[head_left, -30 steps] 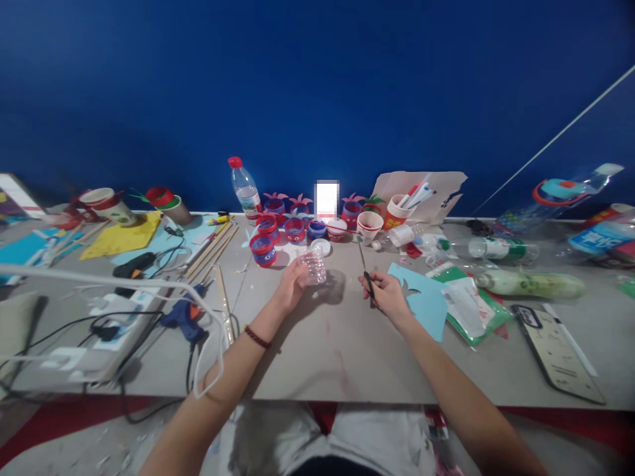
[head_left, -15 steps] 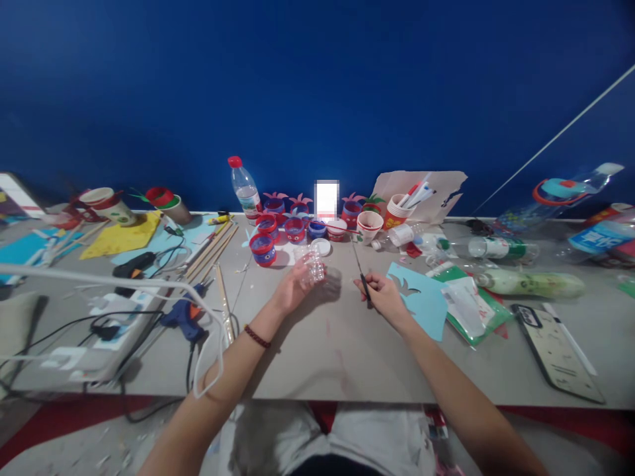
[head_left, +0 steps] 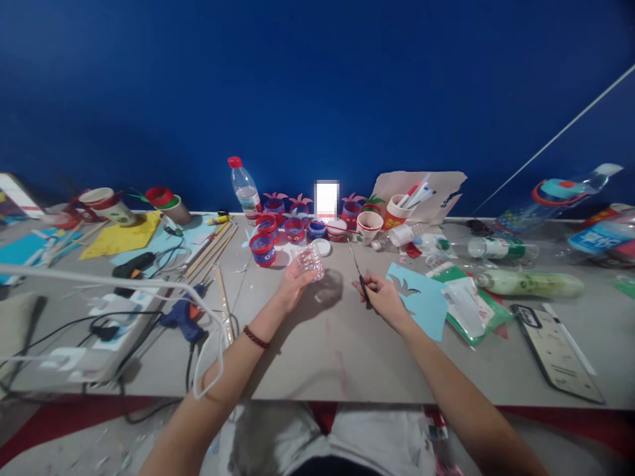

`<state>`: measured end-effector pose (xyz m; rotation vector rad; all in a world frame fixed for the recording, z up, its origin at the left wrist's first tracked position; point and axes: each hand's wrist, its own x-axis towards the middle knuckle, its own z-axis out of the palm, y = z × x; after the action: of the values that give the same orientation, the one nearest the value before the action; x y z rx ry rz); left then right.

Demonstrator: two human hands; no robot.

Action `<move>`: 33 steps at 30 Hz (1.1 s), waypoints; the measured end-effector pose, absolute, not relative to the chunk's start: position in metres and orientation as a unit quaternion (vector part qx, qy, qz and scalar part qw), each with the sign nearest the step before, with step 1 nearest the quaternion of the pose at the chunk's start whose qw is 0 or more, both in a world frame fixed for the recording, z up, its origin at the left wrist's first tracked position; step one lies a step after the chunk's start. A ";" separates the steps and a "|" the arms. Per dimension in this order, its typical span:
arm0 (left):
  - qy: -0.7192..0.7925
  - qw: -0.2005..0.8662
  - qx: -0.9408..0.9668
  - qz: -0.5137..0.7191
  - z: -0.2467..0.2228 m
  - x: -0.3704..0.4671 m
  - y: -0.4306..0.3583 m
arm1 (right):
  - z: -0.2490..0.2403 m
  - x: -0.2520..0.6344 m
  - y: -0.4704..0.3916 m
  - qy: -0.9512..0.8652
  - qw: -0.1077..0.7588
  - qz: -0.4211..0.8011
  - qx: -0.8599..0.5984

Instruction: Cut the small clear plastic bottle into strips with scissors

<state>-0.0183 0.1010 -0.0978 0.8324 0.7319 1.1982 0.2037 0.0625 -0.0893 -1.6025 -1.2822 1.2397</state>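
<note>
My left hand is closed round a clear ribbed piece of a plastic bottle, held above the table. My right hand grips a pair of scissors by the dark handles. Their thin metal blades point away from me, apart from the bottle piece. Just beyond my left hand lies a white round lid. Near my right hand is a light blue sheet with a leafy shape cut out of it.
Small red and blue decorated pots stand along the back beside a red-capped bottle. Glue guns, a power strip and cables crowd the left. Several bottles, a green packet and a phone lie right.
My left hand has turned the bottle piece, and its fingers now wrap over it from the near side. In my right hand the scissors' tips have shifted slightly left.
</note>
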 end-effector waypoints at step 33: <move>0.493 0.282 0.636 0.523 -0.100 -0.016 0.092 | -0.095 0.201 0.054 -0.547 0.294 0.512 -0.593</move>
<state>-0.0161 0.0921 -0.1001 1.7035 1.3200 1.4017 0.2011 0.0542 -0.0951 -1.5796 -1.4565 1.3628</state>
